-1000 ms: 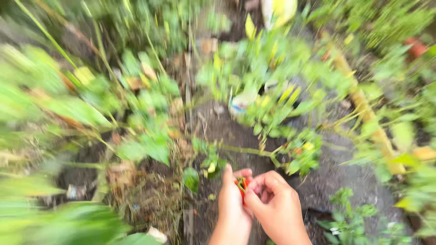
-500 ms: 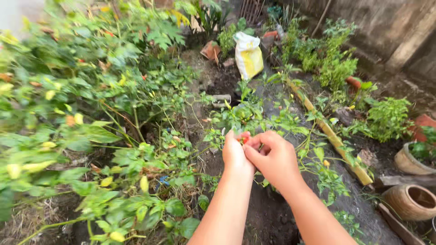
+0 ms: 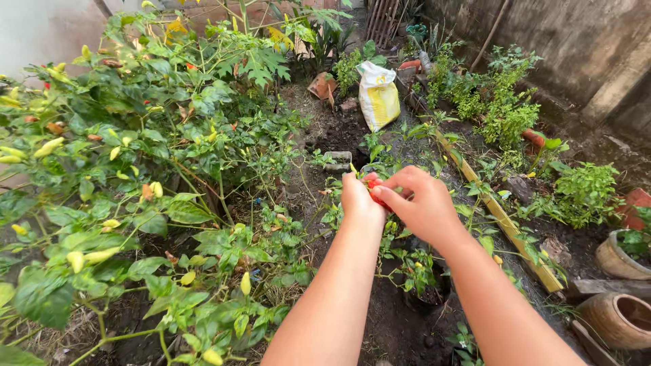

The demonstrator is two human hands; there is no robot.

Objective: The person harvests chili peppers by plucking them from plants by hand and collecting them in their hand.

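Observation:
My left hand (image 3: 358, 200) and my right hand (image 3: 422, 203) are held together out in front of me over a garden bed. Small red chilli peppers (image 3: 375, 187) show between them, cupped in the left hand while the right hand's fingers close on them. Chilli plants (image 3: 129, 169) with pale yellow and a few red pods fill the left side. Low green plants (image 3: 380, 169) grow just beyond my hands.
A dark soil path (image 3: 400, 325) runs under my arms. A bamboo pole (image 3: 498, 213) lies along the bed on the right. Clay pots (image 3: 620, 318) stand at the lower right. A white and yellow sack (image 3: 378, 95) sits farther back, before a concrete wall (image 3: 583, 47).
The view has lifted from the ground and steadied. My hands have risen and reached farther forward, still pressed together around the red peppers.

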